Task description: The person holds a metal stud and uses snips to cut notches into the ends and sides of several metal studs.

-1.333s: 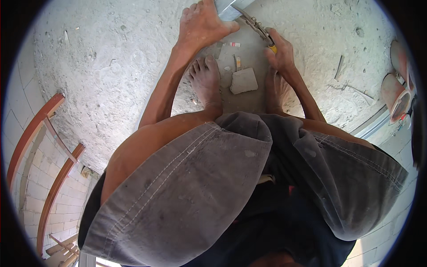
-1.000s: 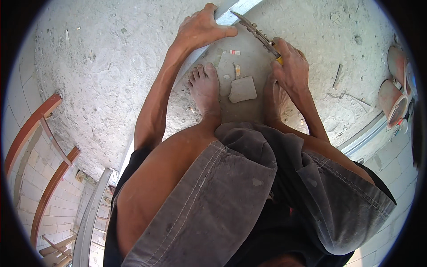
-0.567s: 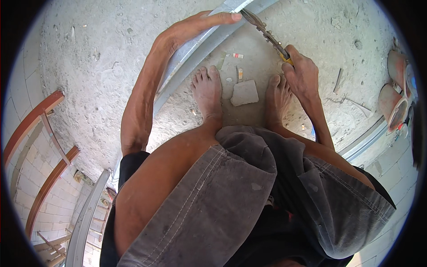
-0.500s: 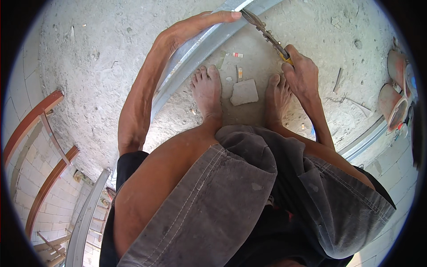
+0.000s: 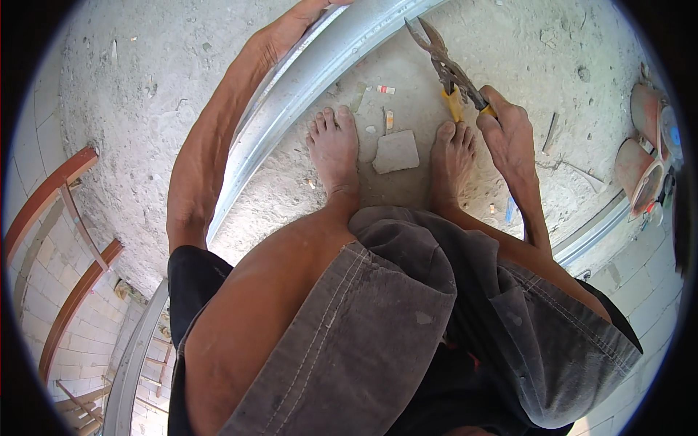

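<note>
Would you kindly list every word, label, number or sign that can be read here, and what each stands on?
No text can be read in this view.
Red-and-white scrap on the floor: any print is too small.
Orange-and-white scrap: likewise too small.
Metal channel and snips: no legible lettering.

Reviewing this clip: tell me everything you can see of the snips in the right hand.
The snips have two dark metal blades, a jointed middle and two yellow-gripped handles. They stand open: blades parted, handles spread. The right hand holds one handle; the other slants away, seemingly untouched, appearing just above the right foot in the picture. The blades point up and left, tips near the edge of the silvery metal strip; whether they touch it cannot be told.
</note>
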Demonstrator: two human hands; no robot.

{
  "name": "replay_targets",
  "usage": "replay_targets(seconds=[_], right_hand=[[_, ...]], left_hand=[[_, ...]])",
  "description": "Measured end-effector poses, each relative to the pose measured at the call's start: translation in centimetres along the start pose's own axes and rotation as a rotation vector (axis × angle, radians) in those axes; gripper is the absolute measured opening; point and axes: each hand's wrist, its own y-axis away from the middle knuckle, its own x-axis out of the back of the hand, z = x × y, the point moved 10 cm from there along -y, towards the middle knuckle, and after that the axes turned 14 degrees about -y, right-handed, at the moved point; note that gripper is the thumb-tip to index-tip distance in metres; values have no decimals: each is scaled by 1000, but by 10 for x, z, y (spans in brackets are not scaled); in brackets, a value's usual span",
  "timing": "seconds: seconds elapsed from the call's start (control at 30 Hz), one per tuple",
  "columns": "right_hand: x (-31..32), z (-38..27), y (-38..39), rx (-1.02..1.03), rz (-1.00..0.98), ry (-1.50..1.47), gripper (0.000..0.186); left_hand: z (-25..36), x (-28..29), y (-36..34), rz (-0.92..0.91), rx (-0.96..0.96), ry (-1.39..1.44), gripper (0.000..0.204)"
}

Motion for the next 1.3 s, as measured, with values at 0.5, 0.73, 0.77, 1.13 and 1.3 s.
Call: replay_targets(seconds=[0.5,0.73,0.77,1.13,1.3], right_hand=[[11,25,-27,-80,43,-88,35],[6,20,-28,-48,41,-45,34],[5,20,-29,-50,25,-37,38],[6,14,-28,-36,29,30,33],[1,-9,-23,89,19,147,29]], left_hand=[[7,13,-16,531,-371,-910,58],[9,15,2,978,-494,-919,55],[17,11,14,1105,-558,-962,55],[25,-4,9,1104,-553,-1001,36],[16,-3,18,1216,-590,-879,17]])
